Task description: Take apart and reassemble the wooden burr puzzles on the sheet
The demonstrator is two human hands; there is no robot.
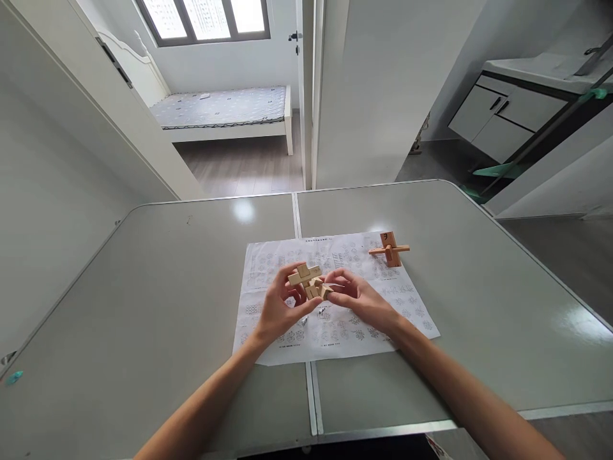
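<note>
Both the left hand (280,311) and the right hand (360,300) grasp a wooden puzzle (309,282) above the printed sheet (335,332) mid-table (143,287); a smaller wooden cross (389,249) stands at the sheet's far right corner.

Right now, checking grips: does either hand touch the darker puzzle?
No: left hand and right hand grip the pale puzzle; darker puzzle sits apart.

A private home, as I see it from my station.
Over the grey folding worktop (143,287) I look past an open door (307,96) into a bedroom with a white bed (225,131), a patterned mattress (225,105) and a window (205,19). The floor (244,169) is wood planks, and at right stand low white cabinets (498,121) under a counter.
</note>
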